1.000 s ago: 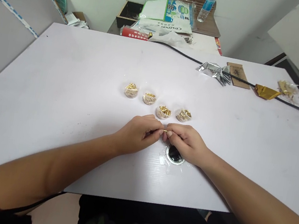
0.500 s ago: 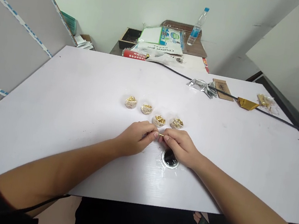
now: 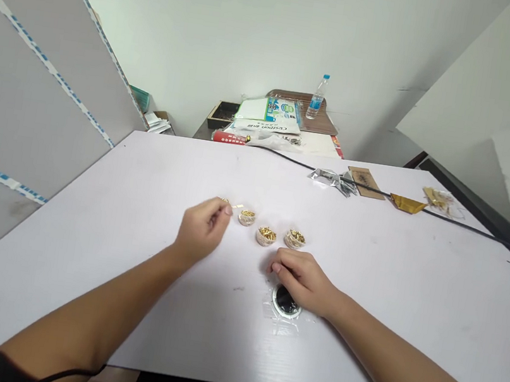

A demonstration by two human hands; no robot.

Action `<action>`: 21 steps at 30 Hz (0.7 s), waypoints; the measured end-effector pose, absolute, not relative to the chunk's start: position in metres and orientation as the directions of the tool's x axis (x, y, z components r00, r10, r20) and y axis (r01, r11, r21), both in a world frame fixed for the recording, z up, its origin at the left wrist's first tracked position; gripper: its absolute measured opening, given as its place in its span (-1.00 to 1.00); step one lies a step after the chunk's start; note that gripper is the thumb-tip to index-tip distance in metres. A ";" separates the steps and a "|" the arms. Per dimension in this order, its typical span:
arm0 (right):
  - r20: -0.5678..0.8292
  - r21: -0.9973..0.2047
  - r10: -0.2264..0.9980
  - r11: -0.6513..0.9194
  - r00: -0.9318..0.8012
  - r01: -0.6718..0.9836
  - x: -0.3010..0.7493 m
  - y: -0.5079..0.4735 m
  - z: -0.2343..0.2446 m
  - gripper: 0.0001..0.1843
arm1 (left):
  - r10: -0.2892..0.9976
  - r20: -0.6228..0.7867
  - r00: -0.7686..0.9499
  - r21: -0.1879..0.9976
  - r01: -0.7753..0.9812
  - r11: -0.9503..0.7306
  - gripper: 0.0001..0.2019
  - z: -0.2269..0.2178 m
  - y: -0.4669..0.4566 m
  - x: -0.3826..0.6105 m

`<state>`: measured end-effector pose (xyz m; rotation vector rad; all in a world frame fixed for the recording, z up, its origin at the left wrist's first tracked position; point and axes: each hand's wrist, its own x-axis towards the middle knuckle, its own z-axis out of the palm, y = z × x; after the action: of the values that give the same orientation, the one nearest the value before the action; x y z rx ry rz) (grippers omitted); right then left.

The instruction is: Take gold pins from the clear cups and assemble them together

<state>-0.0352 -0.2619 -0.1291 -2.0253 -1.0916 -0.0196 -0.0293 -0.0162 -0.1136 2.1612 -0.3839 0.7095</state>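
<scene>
The left hand (image 3: 201, 228) has its fingers pinched on what seems to be a thin gold pin (image 3: 238, 206), though it is tiny and pale here, beyond and to the left of the black disc (image 3: 283, 302). The right hand (image 3: 304, 279) covers the disc's far right edge, fingers curled in; whether they hold anything I cannot tell. Beyond the disc, three small cups (image 3: 265, 242) of gold pieces stand on the worktop (image 3: 195, 335). Well beyond the disc lies a black cable (image 3: 284, 156).
</scene>
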 end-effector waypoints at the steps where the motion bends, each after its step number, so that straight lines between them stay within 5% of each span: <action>1: 0.370 -0.644 0.691 -0.291 0.621 0.707 -0.035 -0.262 -0.129 -0.77 | 0.011 0.630 0.777 0.578 -0.459 -0.675 -0.82 -0.113 -0.010 -0.024; 8: 0.361 -0.648 0.701 -0.287 0.616 0.706 -0.036 -0.265 -0.130 -0.78 | 0.066 0.589 0.805 0.417 -0.234 -0.878 -0.83 -0.121 0.010 -0.005; 21: 0.399 -0.630 0.705 -0.253 0.586 0.734 -0.037 -0.266 -0.129 -0.79 | 0.023 0.607 0.794 0.459 -0.327 -0.826 -0.86 -0.125 0.007 -0.006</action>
<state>-0.0366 -0.2655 -0.1294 -1.9946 -1.1455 -0.0439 -0.0064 0.0074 -0.1247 2.4209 -0.2250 0.8292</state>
